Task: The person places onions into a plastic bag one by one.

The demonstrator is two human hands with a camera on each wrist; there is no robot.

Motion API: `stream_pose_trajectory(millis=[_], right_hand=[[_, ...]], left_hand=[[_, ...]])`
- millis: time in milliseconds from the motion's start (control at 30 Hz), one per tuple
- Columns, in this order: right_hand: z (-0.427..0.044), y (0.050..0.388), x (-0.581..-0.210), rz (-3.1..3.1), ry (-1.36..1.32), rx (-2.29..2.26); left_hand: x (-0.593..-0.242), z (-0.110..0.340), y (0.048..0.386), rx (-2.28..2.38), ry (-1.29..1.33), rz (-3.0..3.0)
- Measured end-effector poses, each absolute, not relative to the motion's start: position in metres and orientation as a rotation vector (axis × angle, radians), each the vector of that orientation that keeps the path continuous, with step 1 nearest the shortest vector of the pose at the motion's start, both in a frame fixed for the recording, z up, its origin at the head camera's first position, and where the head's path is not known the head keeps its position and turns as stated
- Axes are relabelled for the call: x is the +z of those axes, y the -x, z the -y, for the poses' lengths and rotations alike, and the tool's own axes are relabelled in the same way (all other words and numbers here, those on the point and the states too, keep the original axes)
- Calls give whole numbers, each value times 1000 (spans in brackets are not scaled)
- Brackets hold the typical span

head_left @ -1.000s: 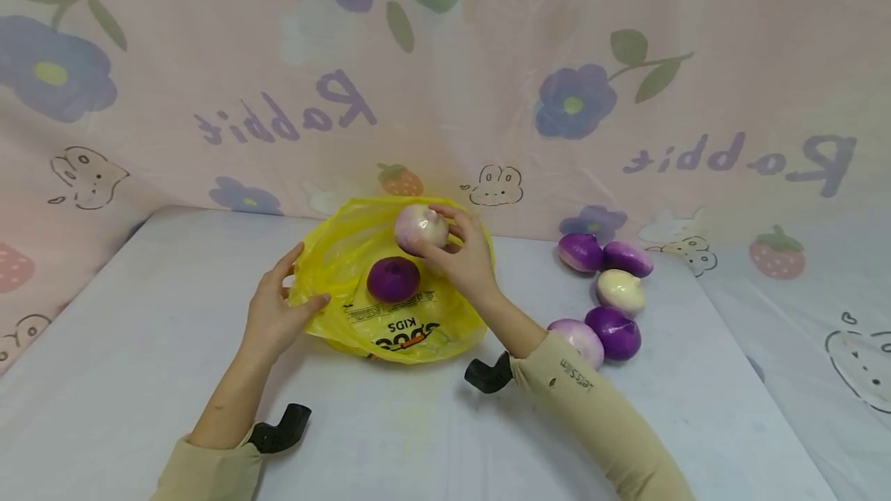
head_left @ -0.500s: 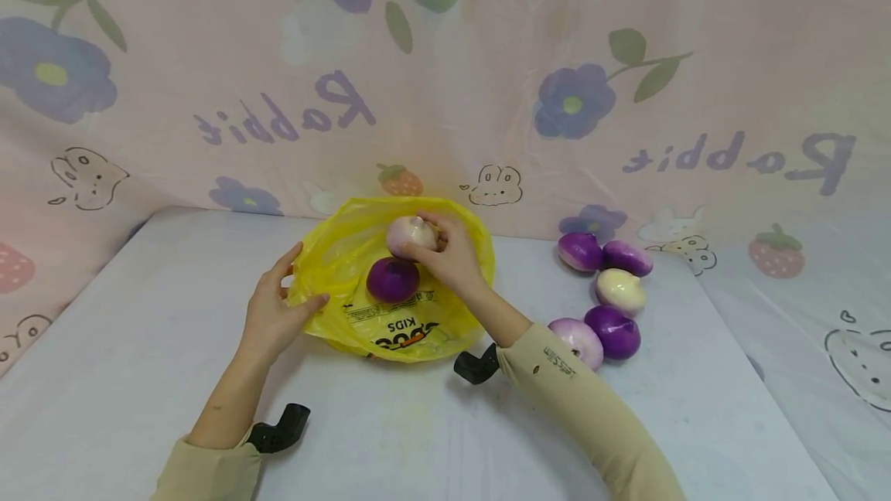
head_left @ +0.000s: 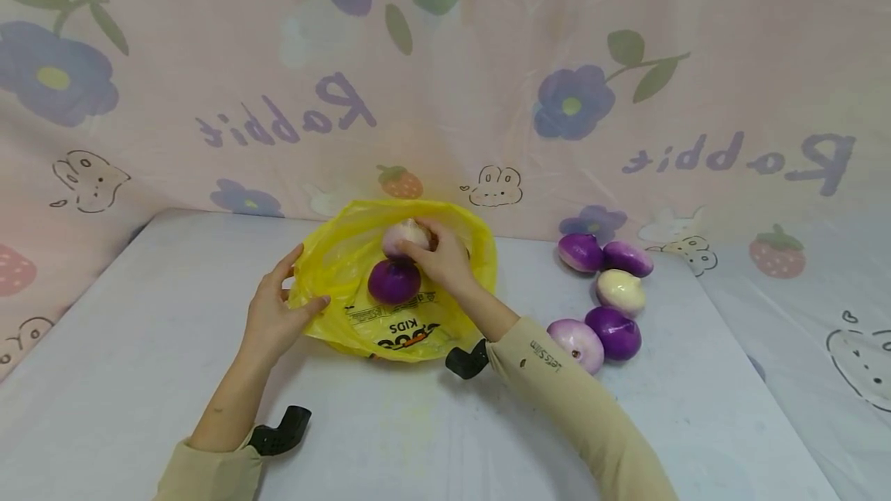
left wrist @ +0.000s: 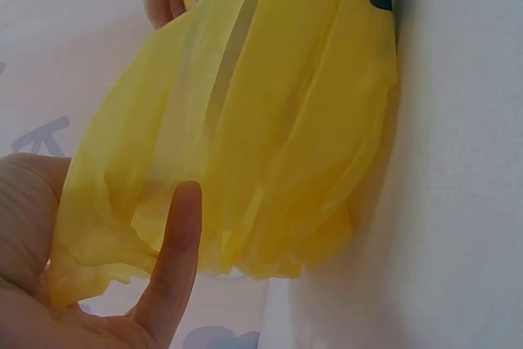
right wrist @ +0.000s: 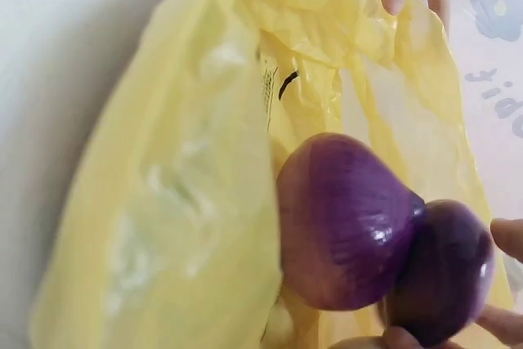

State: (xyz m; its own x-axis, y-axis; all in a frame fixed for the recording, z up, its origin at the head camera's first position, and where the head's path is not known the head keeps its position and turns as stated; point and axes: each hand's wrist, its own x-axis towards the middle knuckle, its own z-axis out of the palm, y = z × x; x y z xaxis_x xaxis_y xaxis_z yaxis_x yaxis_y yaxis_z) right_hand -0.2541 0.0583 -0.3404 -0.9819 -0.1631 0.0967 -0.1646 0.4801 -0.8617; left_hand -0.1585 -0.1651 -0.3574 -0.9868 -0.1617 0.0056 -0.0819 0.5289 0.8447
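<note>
A yellow plastic bag [head_left: 334, 261] lies with its mouth spread wide in the head view. My left hand [head_left: 274, 315] holds its left rim, thumb on the inner side. Inside the bag rests a dark purple onion [head_left: 394, 282]. Just behind it, my right hand [head_left: 445, 257] grips a pale, pinkish-white onion [head_left: 404, 239] within the bag's mouth. From the right wrist, this gripped onion [right wrist: 449, 267] shows a dark purple side and appears to meet the purple onion [right wrist: 343, 218]. The bag's outer side [left wrist: 270, 136] fills much of the left wrist view.
Right of the bag, several more onions form a loose group on the white table: purple ones [head_left: 612, 333], a cream one [head_left: 620, 291] and a light pink one [head_left: 578, 344], which the right sleeve [head_left: 557, 385] partly covers. A printed curtain [head_left: 445, 83] hangs behind.
My right hand has moved left and slightly down with the pale onion, bringing it close behind the purple onion. My left hand has stayed at the bag's rim.
</note>
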Motion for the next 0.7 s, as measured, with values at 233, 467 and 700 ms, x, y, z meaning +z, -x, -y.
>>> stream_pose_trajectory(millis=[233,467,700], right_hand=[[-62,253,-343,2715,-267,1621],[-74,246,-342,2572,-314,1805],[-88,240,-341,2482,-350,1798]], left_hand=[[-359,165,159,-1469,-204,2673],[-360,164,160,-1469,-194,2672],[-360,165,159,-1462,-200,2685]])
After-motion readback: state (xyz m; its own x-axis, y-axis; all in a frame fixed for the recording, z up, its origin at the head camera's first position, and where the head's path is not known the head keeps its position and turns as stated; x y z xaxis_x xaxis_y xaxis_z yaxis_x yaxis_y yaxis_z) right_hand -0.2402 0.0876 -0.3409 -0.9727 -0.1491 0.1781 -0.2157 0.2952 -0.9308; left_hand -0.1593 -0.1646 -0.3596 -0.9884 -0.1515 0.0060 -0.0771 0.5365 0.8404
